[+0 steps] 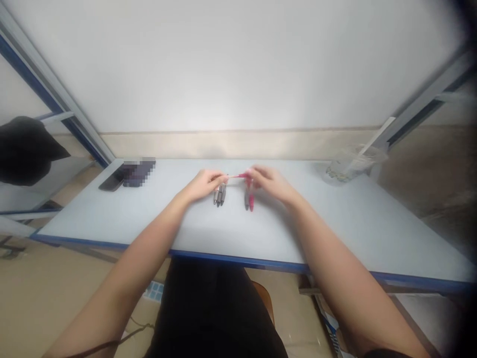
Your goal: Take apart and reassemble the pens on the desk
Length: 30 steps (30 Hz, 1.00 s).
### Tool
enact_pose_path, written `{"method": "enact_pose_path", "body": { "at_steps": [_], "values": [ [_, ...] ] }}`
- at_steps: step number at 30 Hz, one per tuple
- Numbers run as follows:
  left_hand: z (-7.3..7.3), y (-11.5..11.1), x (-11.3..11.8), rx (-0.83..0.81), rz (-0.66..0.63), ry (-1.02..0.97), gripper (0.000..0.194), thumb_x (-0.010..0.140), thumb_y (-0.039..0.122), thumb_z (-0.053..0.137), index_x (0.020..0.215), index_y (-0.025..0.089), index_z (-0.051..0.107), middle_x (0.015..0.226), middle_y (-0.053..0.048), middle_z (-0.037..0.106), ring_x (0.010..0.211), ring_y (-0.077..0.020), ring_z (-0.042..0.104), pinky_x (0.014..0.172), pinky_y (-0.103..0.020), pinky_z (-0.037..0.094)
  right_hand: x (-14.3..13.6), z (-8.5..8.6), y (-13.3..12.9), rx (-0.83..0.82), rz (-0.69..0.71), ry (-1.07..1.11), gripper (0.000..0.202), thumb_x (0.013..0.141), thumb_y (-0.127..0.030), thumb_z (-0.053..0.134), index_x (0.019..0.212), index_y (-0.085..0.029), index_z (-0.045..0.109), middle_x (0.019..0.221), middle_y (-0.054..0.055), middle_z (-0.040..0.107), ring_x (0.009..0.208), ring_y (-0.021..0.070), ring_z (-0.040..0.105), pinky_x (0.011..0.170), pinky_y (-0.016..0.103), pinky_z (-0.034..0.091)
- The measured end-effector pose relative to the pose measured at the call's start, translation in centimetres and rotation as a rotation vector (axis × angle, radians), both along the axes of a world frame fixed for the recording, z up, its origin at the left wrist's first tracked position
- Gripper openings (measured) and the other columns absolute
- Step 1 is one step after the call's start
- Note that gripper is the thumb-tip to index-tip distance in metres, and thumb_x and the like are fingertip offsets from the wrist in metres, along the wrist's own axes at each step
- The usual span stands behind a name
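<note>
My left hand (206, 183) and my right hand (271, 183) are raised just over the table, level with each other. Between them stretches a thin pale stick (234, 176), which looks like a pen refill; my left fingers pinch its left end. Its other end meets a red pen barrel (244, 175), closed in my slightly blurred right fingers. Under my left hand lie several grey pens (219, 198), side by side, their upper parts hidden by the fingers. Below my right hand rest a grey pen (246, 201) and a red pen (251, 203), partly covered.
A dark phone (113, 180) and a pixelated dark item (137, 175) lie at the table's left. A clear plastic tub (339, 169) stands at the back right. The pale table (238, 236) has a blue front edge and backs onto a white panel (238, 64).
</note>
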State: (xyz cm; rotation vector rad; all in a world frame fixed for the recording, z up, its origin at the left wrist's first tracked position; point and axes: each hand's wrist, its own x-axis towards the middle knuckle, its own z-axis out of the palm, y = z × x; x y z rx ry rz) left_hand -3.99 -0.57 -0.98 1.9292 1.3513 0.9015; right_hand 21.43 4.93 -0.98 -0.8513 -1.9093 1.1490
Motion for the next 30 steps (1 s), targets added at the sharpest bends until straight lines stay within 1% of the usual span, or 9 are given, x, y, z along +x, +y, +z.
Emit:
{"method": "enact_pose_path", "body": {
  "at_steps": [2,6,10,14,18,19,23,26,30],
  "values": [
    [-0.2,0.2,-0.2,0.010,-0.007,0.028,0.039,0.103,0.049,0.054,0.082,0.019,0.069,0.067,0.000,0.057,0.059,-0.0149,0.049,0.060,-0.029,0.035,0.0,-0.3,0.2,-0.025,0.018,-0.021,0.044,0.090,-0.061,0.078,0.083,-0.020,0.065,0.068,0.006,0.067,0.063,0.0215,0.064,0.066,0.036,0.050],
    [-0.6,0.4,-0.6,0.014,-0.035,0.040,0.040,0.103,0.050,0.054,0.080,0.020,0.067,0.067,0.000,0.057,0.060,-0.0153,0.049,0.061,-0.029,0.036,0.1,-0.6,0.6,0.038,0.001,0.005,0.041,0.080,-0.051,0.090,0.093,-0.022,0.065,0.075,0.004,0.068,0.068,0.0228,0.066,0.068,0.037,0.052],
    [-0.5,0.5,-0.7,0.016,-0.020,0.041,0.041,0.102,0.051,0.053,0.077,0.020,0.064,0.066,0.000,0.056,0.060,-0.0156,0.047,0.062,-0.030,0.035,0.3,-0.6,0.7,0.007,0.009,-0.048,0.038,0.090,-0.056,0.078,0.085,-0.021,0.065,0.073,0.005,0.067,0.067,0.0213,0.065,0.067,0.037,0.052],
    [-0.5,0.5,-0.8,0.017,0.010,0.053,0.044,0.101,0.053,0.053,0.071,0.021,0.059,0.063,0.001,0.053,0.058,-0.0152,0.044,0.061,-0.030,0.033,0.2,-0.9,0.9,-0.004,0.023,-0.024,0.039,0.079,-0.050,0.090,0.090,-0.022,0.066,0.073,0.003,0.066,0.065,0.0206,0.063,0.065,0.036,0.051],
    [-0.7,0.5,-0.8,0.027,0.035,0.049,0.043,0.101,0.053,0.054,0.075,0.021,0.064,0.063,0.001,0.054,0.057,-0.0150,0.045,0.060,-0.029,0.034,0.2,-1.0,1.0,-0.039,0.028,-0.026,0.043,0.091,-0.059,0.077,0.079,-0.020,0.065,0.069,0.005,0.065,0.062,0.0182,0.057,0.064,0.034,0.048],
    [-0.7,0.5,-0.8,0.023,0.033,0.045,0.042,0.101,0.053,0.054,0.077,0.020,0.066,0.064,0.001,0.055,0.057,-0.0151,0.046,0.060,-0.029,0.035,0.2,-0.9,1.0,-0.047,0.029,-0.014,0.043,0.092,-0.058,0.077,0.078,-0.019,0.066,0.069,0.005,0.065,0.063,0.0175,0.056,0.065,0.034,0.047],
    [-0.6,0.3,-0.6,-0.018,0.018,0.007,0.044,0.101,0.057,0.053,0.094,0.019,0.074,0.067,-0.002,0.064,0.060,-0.0177,0.056,0.063,-0.030,0.043,0.2,-0.9,1.3,-0.116,-0.007,0.194,0.038,0.076,-0.049,0.089,0.091,-0.019,0.071,0.079,0.003,0.069,0.070,0.0160,0.059,0.072,0.033,0.050],
    [-0.5,0.2,-0.4,0.028,0.029,0.019,0.039,0.102,0.055,0.053,0.106,0.021,0.072,0.083,-0.004,0.077,0.076,-0.0214,0.069,0.075,-0.032,0.051,0.0,-1.3,1.8,-0.210,-0.081,0.351,0.043,0.070,-0.049,0.090,0.093,-0.018,0.071,0.079,0.000,0.066,0.068,0.0134,0.056,0.072,0.032,0.051],
    [-0.7,0.3,0.0,0.076,0.017,0.118,0.032,0.102,0.048,0.051,0.101,0.022,0.070,0.089,-0.005,0.079,0.078,-0.0218,0.071,0.079,-0.035,0.054,-0.3,-1.9,2.5,-0.206,-0.214,0.428,0.045,0.067,-0.049,0.089,0.097,-0.018,0.074,0.083,0.001,0.067,0.073,0.0135,0.057,0.071,0.030,0.050]
  ]
}}
